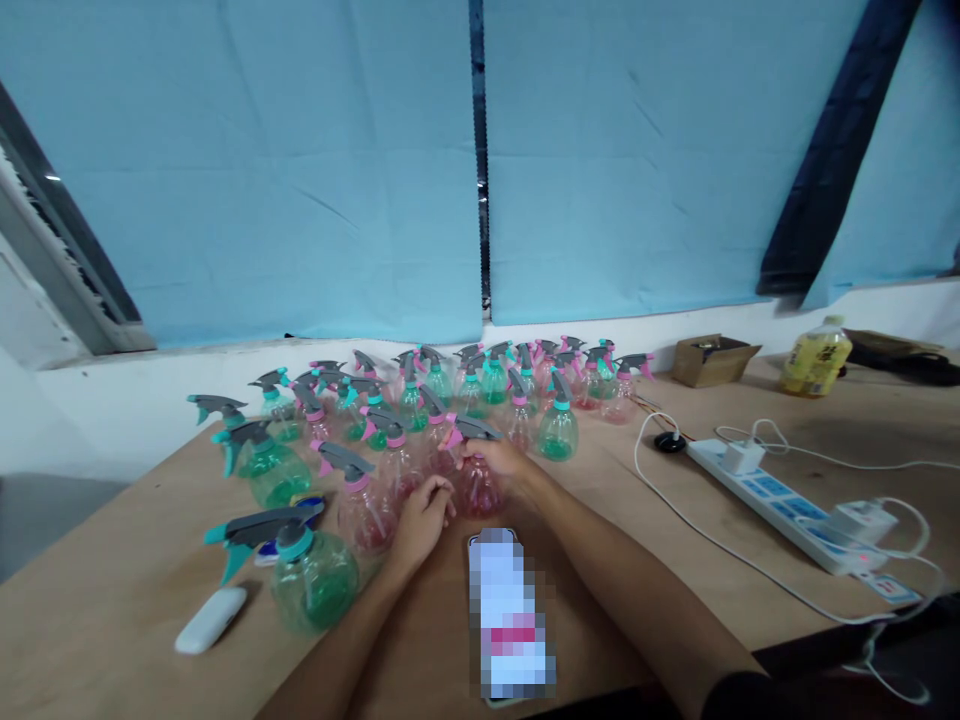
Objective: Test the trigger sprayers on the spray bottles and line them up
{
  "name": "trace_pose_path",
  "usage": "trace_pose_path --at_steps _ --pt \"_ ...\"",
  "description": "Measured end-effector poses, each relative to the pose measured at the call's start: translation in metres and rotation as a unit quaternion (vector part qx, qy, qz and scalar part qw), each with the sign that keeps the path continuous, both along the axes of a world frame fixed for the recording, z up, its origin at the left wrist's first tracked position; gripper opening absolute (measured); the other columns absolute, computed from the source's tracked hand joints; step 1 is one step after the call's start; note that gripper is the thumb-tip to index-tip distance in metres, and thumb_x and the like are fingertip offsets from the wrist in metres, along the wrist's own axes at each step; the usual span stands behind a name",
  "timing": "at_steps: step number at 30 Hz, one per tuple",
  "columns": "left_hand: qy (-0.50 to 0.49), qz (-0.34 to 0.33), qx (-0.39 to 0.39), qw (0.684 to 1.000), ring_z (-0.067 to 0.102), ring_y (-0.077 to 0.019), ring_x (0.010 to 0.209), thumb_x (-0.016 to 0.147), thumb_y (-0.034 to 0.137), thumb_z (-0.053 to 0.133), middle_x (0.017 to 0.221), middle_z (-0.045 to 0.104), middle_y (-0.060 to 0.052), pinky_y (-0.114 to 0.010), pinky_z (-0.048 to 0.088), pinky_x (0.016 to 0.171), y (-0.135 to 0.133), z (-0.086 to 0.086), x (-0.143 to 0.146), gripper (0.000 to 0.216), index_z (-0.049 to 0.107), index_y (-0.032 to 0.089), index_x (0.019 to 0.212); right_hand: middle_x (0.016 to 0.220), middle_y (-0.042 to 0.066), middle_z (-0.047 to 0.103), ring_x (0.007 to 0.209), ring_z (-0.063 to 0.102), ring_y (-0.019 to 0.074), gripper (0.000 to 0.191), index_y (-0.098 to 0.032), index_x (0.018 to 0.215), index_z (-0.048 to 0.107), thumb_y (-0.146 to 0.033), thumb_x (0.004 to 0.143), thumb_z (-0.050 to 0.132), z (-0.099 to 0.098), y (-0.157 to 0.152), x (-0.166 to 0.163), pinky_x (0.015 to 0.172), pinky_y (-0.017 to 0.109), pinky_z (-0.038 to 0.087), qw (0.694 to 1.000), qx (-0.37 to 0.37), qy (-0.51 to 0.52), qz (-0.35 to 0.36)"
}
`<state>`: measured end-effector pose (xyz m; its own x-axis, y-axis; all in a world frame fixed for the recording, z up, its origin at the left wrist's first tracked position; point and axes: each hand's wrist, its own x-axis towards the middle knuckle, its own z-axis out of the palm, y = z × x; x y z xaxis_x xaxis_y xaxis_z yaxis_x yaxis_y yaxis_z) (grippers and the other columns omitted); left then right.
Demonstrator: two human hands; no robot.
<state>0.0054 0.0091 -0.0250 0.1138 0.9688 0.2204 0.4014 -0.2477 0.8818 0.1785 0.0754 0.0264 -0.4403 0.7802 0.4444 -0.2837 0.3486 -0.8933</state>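
Fingers of the right hand [499, 462] are closed round the top of a pink spray bottle [474, 492] at centre frame.
The left hand [424, 518] is curled beside its base, and whether it grips anything cannot be told. A phone [510, 610] lies just below. The bottle seems merely steadied. Lifting it would call for care among the crowded bottles [420, 400].

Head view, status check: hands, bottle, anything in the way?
Right hand gripping pink bottle at its neck. Left hand curled beside it, contact unclear. Other bottles crowd close; phone lies between the forearms.
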Motion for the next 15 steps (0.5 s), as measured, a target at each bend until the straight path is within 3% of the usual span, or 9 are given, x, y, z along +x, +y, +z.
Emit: trace_pose_path --at_steps 9,15 --pt "0.013 -0.004 -0.002 1.0 0.054 -0.0142 0.052 0.089 0.041 0.045 0.062 0.061 0.004 -0.024 0.039 0.056 -0.0029 0.0039 0.0019 0.024 0.056 0.022 0.081 0.068 -0.001 0.064 0.058 0.059 0.0129 0.015 -0.019 0.073 0.066 -0.016 0.062 0.055 -0.0009 -0.0046 -0.003 0.058 0.025 0.047 0.999 -0.02 0.036 -0.022" --pt "0.022 -0.006 -0.002 1.0 0.054 -0.0143 0.052 0.089 0.041 0.045 0.061 0.06 0.004 -0.024 0.04 0.056 -0.0026 0.0031 0.001 0.024 0.057 0.021 0.082 0.057 -0.003 0.059 0.055 0.055 0.0129 0.02 -0.021 0.077 0.067 -0.016 0.063 0.054 0.0024 -0.003 -0.0013 0.058 0.025 0.047 1.0 -0.006 0.02 -0.021"
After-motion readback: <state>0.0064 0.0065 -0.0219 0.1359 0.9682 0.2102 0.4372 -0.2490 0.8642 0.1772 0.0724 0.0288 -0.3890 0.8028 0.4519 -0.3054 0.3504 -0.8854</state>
